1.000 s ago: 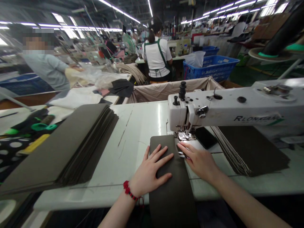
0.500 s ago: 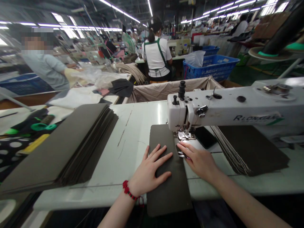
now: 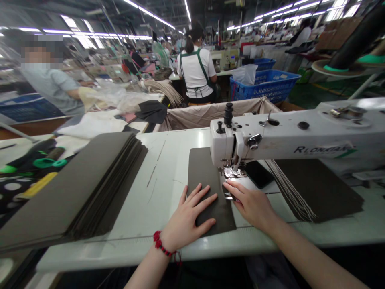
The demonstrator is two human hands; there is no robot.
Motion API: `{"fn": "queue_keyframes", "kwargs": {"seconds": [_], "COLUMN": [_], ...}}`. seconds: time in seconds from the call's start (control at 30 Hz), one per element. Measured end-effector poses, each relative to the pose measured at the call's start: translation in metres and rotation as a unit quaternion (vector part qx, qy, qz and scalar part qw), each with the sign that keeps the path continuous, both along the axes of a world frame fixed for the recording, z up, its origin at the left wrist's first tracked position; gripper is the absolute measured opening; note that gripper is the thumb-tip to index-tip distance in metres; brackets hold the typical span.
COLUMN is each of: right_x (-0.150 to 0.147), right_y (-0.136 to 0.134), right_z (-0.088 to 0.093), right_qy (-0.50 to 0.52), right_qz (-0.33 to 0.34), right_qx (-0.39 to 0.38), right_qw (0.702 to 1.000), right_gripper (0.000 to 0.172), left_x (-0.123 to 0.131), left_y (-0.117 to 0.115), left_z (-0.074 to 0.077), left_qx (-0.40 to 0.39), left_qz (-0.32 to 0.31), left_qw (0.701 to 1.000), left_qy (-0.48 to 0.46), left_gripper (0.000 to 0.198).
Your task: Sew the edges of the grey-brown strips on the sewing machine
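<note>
A dark olive fabric panel (image 3: 202, 172) lies on the white sewing table (image 3: 168, 168), running under the presser foot (image 3: 231, 172) of a white sewing machine (image 3: 288, 138). My left hand (image 3: 188, 218) rests flat on the panel's near end, fingers spread, a red bead bracelet on the wrist. My right hand (image 3: 251, 204) lies at the panel's right edge just in front of the presser foot, fingers stretched forward on the fabric.
A tall stack of the same dark panels (image 3: 78, 188) sits at the left, another fanned stack (image 3: 313, 188) at the right behind the machine arm. A black phone (image 3: 258, 174) lies beside the needle. Other workers and blue crates (image 3: 264, 86) stand beyond a beige fabric-lined bin (image 3: 210, 112).
The dark panel has slid away from me under the presser foot; its near end, which hung over the table edge, now lies on the table. Both hands stay on it.
</note>
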State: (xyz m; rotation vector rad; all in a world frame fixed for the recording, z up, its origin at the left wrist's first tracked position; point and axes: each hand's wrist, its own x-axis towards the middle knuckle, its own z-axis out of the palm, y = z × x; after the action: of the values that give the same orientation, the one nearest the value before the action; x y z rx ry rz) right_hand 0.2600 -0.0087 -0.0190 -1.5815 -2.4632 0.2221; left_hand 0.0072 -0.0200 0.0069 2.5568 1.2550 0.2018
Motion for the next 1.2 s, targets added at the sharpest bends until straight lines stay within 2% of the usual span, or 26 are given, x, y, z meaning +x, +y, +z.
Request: {"fn": "queue_keyframes", "kwargs": {"seconds": [0.33, 0.57, 0.93, 1.2], "right_x": [0.0, 0.0, 0.002, 0.002], "right_y": [-0.001, 0.0, 0.0, 0.001], "right_z": [-0.001, -0.002, -0.006, -0.006], "right_qy": [0.011, 0.008, 0.016, 0.026], "right_qz": [0.0, -0.003, 0.001, 0.001], "right_qx": [0.002, 0.003, 0.004, 0.011], "right_qw": [1.0, 1.0, 1.0, 1.0], "right_gripper": [0.062, 0.062, 0.064, 0.062], "left_x": [-0.002, -0.002, 0.001, 0.004], "left_y": [0.001, 0.009, 0.037, 0.061], "left_z": [-0.002, 0.002, -0.005, -0.014], "left_qx": [0.007, 0.019, 0.036, 0.042], "left_qz": [0.0, -0.028, -0.048, -0.028], "left_qw": [1.0, 0.998, 0.998, 0.999], "left_qy": [0.018, 0.043, 0.021, 0.009], "left_gripper": [0.062, 0.062, 0.063, 0.07]}}
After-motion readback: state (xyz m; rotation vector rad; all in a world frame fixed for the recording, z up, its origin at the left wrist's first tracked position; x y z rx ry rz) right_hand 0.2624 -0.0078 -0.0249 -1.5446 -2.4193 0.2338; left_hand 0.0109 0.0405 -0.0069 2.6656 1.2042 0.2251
